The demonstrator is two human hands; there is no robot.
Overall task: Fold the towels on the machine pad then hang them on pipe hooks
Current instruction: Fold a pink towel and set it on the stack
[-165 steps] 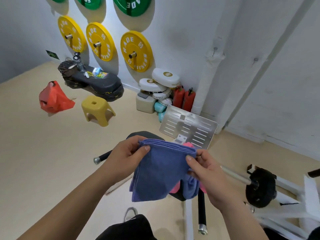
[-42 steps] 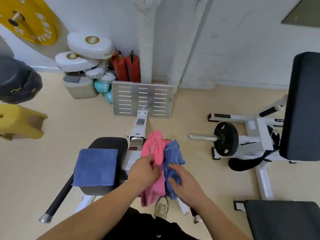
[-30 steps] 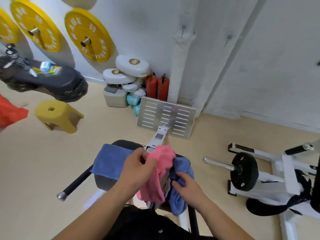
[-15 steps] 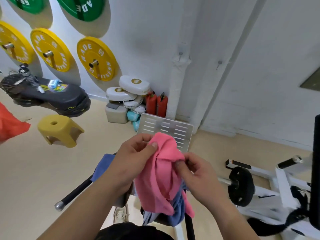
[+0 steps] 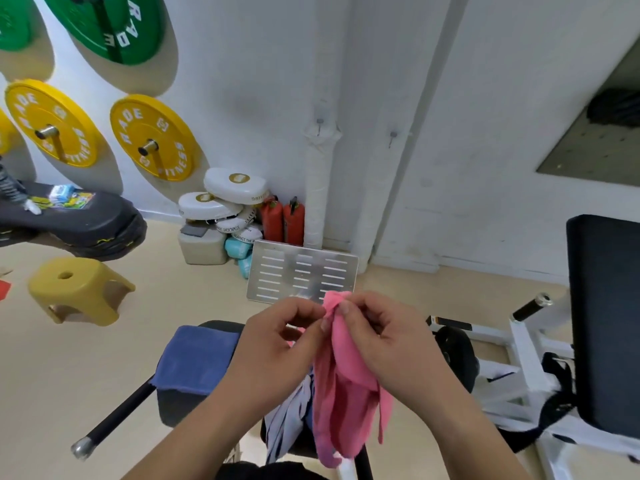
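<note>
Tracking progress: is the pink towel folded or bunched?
Not folded: the pink towel hangs bunched and loose, its top pinched by the left hand and right hand.

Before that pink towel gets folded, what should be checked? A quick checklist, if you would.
1. Grip on the pink cloth towel: left hand and right hand pinch its top: ok.
2. Towel spread flat for folding: not ok, it hangs bunched.
3. The folded blue towel rests on the black machine pad: ok.
4. Free pad room beside it: cannot tell, hands hide it.
5. The metal hook on the white wrapped pipe is bare: ok.
</note>
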